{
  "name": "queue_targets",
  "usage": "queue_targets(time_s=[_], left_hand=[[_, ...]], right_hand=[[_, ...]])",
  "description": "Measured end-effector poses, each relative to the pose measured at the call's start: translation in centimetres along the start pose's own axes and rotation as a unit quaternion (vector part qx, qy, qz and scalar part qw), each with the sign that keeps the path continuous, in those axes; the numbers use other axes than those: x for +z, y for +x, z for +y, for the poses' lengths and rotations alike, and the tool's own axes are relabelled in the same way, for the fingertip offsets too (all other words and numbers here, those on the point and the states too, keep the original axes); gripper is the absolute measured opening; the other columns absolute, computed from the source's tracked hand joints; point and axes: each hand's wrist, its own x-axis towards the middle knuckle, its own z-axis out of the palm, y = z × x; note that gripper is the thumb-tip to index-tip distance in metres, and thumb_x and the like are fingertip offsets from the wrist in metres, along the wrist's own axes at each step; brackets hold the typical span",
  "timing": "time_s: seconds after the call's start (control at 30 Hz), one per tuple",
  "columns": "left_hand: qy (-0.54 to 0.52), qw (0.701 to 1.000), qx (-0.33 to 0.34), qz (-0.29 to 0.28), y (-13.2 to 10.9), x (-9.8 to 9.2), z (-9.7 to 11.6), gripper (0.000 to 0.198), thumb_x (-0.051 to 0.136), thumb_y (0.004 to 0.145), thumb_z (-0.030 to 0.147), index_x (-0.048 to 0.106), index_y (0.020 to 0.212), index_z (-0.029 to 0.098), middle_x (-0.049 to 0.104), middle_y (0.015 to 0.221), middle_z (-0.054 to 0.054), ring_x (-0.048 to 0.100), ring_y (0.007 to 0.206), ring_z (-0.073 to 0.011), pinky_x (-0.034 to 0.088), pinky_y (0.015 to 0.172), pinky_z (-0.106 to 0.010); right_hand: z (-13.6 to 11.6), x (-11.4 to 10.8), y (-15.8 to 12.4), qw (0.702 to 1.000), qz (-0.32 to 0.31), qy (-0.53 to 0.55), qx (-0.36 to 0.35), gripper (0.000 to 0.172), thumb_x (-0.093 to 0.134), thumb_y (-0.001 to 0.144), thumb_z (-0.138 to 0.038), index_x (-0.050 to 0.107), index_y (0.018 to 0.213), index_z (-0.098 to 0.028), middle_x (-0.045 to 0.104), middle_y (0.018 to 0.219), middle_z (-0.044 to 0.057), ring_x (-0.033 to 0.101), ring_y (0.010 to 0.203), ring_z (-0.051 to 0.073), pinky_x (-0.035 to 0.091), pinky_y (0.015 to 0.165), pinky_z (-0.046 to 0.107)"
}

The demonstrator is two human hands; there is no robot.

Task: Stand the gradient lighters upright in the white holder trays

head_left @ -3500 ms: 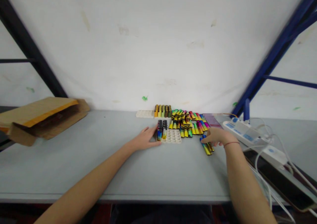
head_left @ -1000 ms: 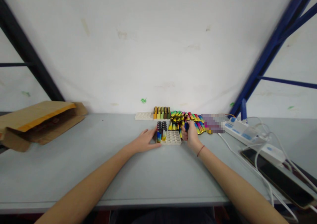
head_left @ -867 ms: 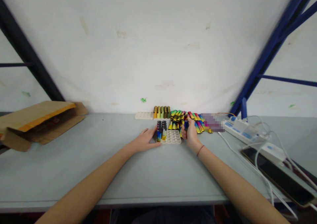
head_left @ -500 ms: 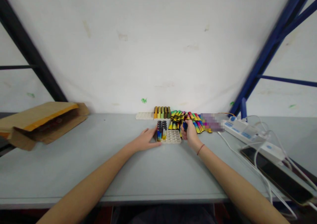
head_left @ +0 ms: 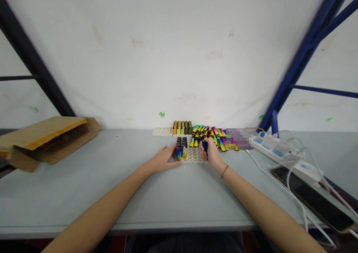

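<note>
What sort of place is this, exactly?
Perhaps a small workshop, though one view can't settle it. A plain grey table bears a tray partly filled with what look like lighters, a loose heap of them near it, and a power strip to the right.

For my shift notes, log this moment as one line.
left hand: at front tray; right hand: holding blue piece by front tray; pile: behind right hand
</note>
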Motion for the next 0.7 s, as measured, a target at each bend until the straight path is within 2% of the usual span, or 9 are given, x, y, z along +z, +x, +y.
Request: queue_targets(time_s=[0.07, 0.17, 0.23, 0.33, 0.4, 0.53, 0.7], left_hand=[[-0.001, 1.000, 0.001, 0.000, 0.0, 0.0, 0.0, 0.078, 0.054, 0.084, 0.054, 0.022, 0.145, 0.017, 0.034, 0.146, -0.013, 0.032, 0.133, -0.0296, 0.015, 0.111, -0.051], [0.000, 1.000, 0.001, -0.002, 0.0, -0.1, 0.1, 0.076, 0.053, 0.084, 0.054, 0.023, 0.144, 0.016, 0.033, 0.147, -0.014, 0.032, 0.134, -0.0299, 0.015, 0.111, -0.051], [0.002, 1.000, 0.002, -0.001, -0.1, -0.1, 0.1, 0.076, 0.052, 0.085, 0.054, 0.024, 0.144, 0.016, 0.033, 0.146, -0.014, 0.033, 0.133, -0.0299, 0.015, 0.111, -0.052], [0.002, 1.000, 0.006, 0.006, -0.1, 0.0, 0.1, 0.075, 0.052, 0.084, 0.055, 0.026, 0.143, 0.016, 0.036, 0.145, -0.014, 0.035, 0.132, -0.0301, 0.016, 0.111, -0.051], [0.001, 1.000, 0.006, 0.008, 0.0, 0.1, 0.1, 0.076, 0.053, 0.084, 0.056, 0.026, 0.143, 0.017, 0.037, 0.145, -0.013, 0.035, 0.132, -0.0303, 0.016, 0.111, -0.051], [-0.004, 1.000, 0.005, 0.010, 0.0, 0.1, 0.1, 0.078, 0.053, 0.084, 0.056, 0.022, 0.145, 0.018, 0.034, 0.146, -0.013, 0.036, 0.132, -0.0300, 0.016, 0.111, -0.051], [0.002, 1.000, 0.006, 0.009, -0.1, 0.1, 0.2, 0.077, 0.052, 0.084, 0.058, 0.023, 0.144, 0.020, 0.037, 0.145, -0.011, 0.036, 0.131, -0.0302, 0.017, 0.111, -0.051]], right_hand=[[-0.2, 0.2, -0.1, 0.999, 0.030, 0.007, -0.018, 0.048, 0.026, 0.083, -0.063, 0.038, 0.059, -0.023, 0.030, 0.042, -0.004, 0.025, 0.036, 0.011, 0.022, 0.036, 0.026], [-0.5, 0.6, -0.6, 0.986, 0.065, -0.030, -0.148, 0.033, 0.041, 0.085, -0.055, 0.044, 0.075, -0.023, 0.043, 0.054, -0.004, 0.042, 0.049, 0.014, 0.038, 0.049, 0.026], [-0.7, 0.8, -1.1, 0.972, 0.059, -0.066, -0.218, 0.022, 0.047, 0.085, -0.045, 0.047, 0.087, -0.023, 0.052, 0.068, -0.002, 0.052, 0.065, 0.015, 0.045, 0.064, 0.027], [-0.9, 0.9, -1.5, 0.951, 0.032, -0.139, -0.273, 0.020, 0.053, 0.083, -0.038, 0.055, 0.094, -0.022, 0.060, 0.092, 0.004, 0.056, 0.090, 0.019, 0.045, 0.078, 0.030], [-1.0, 0.9, -1.6, 0.943, 0.007, -0.175, -0.282, 0.019, 0.057, 0.080, -0.036, 0.060, 0.091, -0.020, 0.061, 0.097, 0.006, 0.056, 0.092, 0.020, 0.045, 0.077, 0.031], [-0.8, 1.1, -1.7, 0.945, -0.030, -0.203, -0.256, 0.018, 0.058, 0.080, -0.034, 0.064, 0.087, -0.019, 0.062, 0.079, 0.004, 0.056, 0.071, 0.017, 0.046, 0.066, 0.029], [-0.1, 1.5, -2.2, 0.934, -0.054, -0.241, -0.258, 0.019, 0.060, 0.078, -0.031, 0.063, 0.094, -0.020, 0.063, 0.075, 0.002, 0.059, 0.070, 0.017, 0.049, 0.068, 0.030]])
